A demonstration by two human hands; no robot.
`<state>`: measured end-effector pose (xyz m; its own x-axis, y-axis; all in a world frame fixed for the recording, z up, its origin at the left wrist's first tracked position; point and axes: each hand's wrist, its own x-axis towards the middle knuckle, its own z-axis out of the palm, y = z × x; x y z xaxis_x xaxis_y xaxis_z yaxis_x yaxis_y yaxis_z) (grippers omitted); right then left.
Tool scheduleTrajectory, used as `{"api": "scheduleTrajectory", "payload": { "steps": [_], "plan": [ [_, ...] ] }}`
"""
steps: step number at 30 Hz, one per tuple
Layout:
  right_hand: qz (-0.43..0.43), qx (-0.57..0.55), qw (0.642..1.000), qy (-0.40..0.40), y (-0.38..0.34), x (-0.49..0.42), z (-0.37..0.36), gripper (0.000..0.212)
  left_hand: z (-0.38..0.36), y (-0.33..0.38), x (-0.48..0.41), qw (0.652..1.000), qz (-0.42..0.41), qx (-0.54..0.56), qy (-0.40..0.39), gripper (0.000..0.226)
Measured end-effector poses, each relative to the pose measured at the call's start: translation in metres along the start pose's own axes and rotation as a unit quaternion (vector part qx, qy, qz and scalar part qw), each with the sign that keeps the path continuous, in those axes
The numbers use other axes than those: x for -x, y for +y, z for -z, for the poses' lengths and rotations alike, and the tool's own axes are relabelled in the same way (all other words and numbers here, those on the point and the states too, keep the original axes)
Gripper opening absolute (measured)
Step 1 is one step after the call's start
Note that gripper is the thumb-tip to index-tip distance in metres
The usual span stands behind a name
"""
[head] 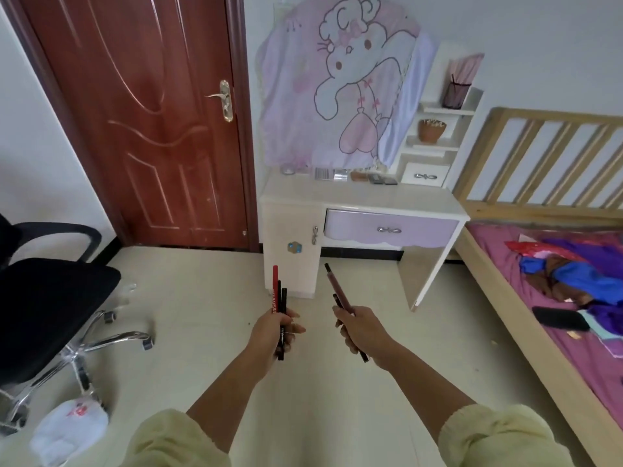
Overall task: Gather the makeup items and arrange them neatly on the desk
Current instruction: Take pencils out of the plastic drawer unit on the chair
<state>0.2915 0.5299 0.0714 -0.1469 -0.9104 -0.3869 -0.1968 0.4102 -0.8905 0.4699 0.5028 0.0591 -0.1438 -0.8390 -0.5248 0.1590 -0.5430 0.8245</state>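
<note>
Items (354,175) on desk (364,198) too small to identify; chair (50,298) cut by left edge.

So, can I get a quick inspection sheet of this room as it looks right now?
Surface: white desk, drawer closed.
Job's things: red and black pencils in the left hand; brown pencils in the right hand; small makeup items along the desk's back edge.
Clutter: white bag on the floor; clothes on the bed.
Hands: both grip pencils, short of the desk.
Cables: nothing seen.
Surroundings: chair at left, closed door, cloth hanging behind the desk.
</note>
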Motion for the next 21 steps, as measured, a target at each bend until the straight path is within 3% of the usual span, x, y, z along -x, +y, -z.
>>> {"api": "scheduleTrajectory", "payload": {
  "steps": [15,21],
  "plan": [
    [-0.027,-0.010,0.999,0.018,-0.107,-0.330,0.029,0.031,-0.045,0.162,-0.313,0.999,-0.006,-0.030,-0.032,0.025],
    [-0.078,-0.016,0.996,0.040,-0.144,-0.442,0.028,0.033,-0.058,0.239,-0.420,0.999,0.014,-0.042,0.005,0.032]
  ]
}}
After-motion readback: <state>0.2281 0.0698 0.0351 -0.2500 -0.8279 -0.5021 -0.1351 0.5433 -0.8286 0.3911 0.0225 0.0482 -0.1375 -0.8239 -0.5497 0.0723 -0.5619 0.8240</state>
